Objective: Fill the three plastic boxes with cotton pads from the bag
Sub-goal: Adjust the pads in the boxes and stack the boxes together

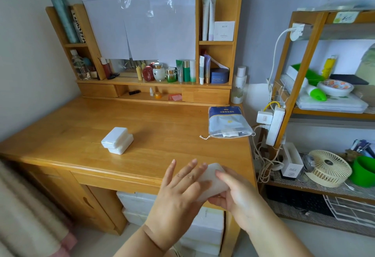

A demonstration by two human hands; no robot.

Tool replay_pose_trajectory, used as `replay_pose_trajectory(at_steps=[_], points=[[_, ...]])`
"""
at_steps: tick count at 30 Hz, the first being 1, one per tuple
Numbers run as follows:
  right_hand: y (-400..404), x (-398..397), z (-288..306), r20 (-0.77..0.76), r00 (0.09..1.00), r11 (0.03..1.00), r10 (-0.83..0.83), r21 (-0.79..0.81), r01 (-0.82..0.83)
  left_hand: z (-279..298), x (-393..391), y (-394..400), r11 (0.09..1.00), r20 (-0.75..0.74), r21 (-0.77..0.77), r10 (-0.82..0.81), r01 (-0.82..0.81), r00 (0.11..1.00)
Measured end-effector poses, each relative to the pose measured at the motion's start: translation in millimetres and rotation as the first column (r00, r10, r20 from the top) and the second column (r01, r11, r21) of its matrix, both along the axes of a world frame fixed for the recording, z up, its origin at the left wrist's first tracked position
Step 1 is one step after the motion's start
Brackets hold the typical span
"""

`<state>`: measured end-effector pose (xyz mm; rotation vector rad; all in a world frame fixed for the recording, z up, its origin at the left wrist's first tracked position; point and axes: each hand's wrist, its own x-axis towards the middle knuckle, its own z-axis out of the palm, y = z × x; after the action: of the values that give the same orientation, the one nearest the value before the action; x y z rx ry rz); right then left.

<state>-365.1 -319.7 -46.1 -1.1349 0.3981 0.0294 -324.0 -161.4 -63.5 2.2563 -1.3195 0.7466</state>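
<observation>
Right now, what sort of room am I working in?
Most likely a bedroom or dressing corner at home: a wooden vanity desk whose back shelf holds skincare bottles and jars, with a household storage rack beside it carrying a small fan and a power strip.

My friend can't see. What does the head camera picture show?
Two hands hold one white plastic box over the desk's front edge: right hand grips it, left hand lies flat on it. Two more boxes sit stacked on the desk; the cotton pad bag lies far right.
</observation>
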Motion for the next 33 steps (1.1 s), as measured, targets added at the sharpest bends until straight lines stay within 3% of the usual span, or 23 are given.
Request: replay_pose_trajectory(at_steps=[2, 3, 5, 7, 8, 10, 11, 13, 15, 21, 23, 25, 27, 33], points=[[-0.9, -3.0, -0.8, 0.076, 0.997, 1.0, -0.028, 0.004, 0.028, -0.7, -8.9, 2.4, 0.992, -0.305, -0.122, -0.016, -0.022, 0.952], [-1.7, -4.2, -2.2, 0.116, 0.993, 1.0, -0.025, 0.014, 0.023, 0.0, -13.0, 3.4, 0.967, -0.482, -0.248, -0.07, -0.059, 0.873], [-0.6, -7.8, -3.7, 0.161, 0.987, 1.0, 0.029, -0.002, -0.029, 8.4, -17.5, 4.8, 0.853, -0.736, -0.445, -0.176, -0.272, 0.654], [7.3, -10.8, -3.3, 0.193, 0.975, 0.993, 0.115, -0.023, -0.112, 18.1, -14.3, 7.7, 0.775, -0.87, -0.449, -0.266, -0.445, 0.415], [13.2, -11.8, -2.7, 0.215, 0.967, 0.991, 0.136, -0.018, -0.135, 21.3, -11.9, 9.8, 0.764, -0.887, -0.438, -0.282, -0.475, 0.365], [29.8, -13.6, 1.4, 0.239, 0.963, 0.992, 0.124, -0.064, -0.112, 27.6, -12.3, 14.3, 0.753, -0.873, -0.457, -0.277, -0.473, 0.401], [38.2, -13.5, 3.1, 0.234, 0.967, 0.981, 0.097, -0.185, -0.053, 29.0, -14.8, 16.2, 0.747, -0.854, -0.475, -0.265, -0.465, 0.447], [52.7, -12.6, 4.8, 0.242, 0.97, 0.845, 0.003, -0.52, 0.127, 29.3, -20.9, 18.4, 0.742, -0.816, -0.494, -0.215, -0.454, 0.537], [62.0, -10.9, 5.4, 0.315, 0.946, 0.693, -0.072, -0.667, 0.275, 28.9, -24.7, 20.0, 0.739, -0.795, -0.501, -0.188, -0.451, 0.576], [70.0, -4.8, 7.8, 0.36, 0.926, 0.743, -0.114, -0.588, 0.321, 29.7, -21.1, 23.2, 0.69, -0.749, -0.54, -0.132, -0.482, 0.649], [64.8, -4.3, 6.4, 0.329, 0.937, 0.763, -0.119, -0.574, 0.298, 28.8, -18.4, 19.1, 0.693, -0.779, -0.544, -0.208, -0.473, 0.592], [56.4, -1.5, 4.1, 0.283, 0.952, 0.769, -0.113, -0.582, 0.264, 26.9, -16.1, 14.2, 0.737, -0.836, -0.501, -0.274, -0.454, 0.476], [47.5, 4.8, -0.1, 0.23, 0.966, 0.779, -0.121, -0.581, 0.236, 23.1, -13.8, 8.3, 0.794, -0.881, -0.425, -0.252, -0.435, 0.401], [31.8, 33.8, -23.3, 0.145, 0.989, 0.864, -0.028, -0.494, 0.097, 6.2, 4.4, -7.5, 0.736, -0.89, -0.425, -0.231, -0.528, 0.394]])
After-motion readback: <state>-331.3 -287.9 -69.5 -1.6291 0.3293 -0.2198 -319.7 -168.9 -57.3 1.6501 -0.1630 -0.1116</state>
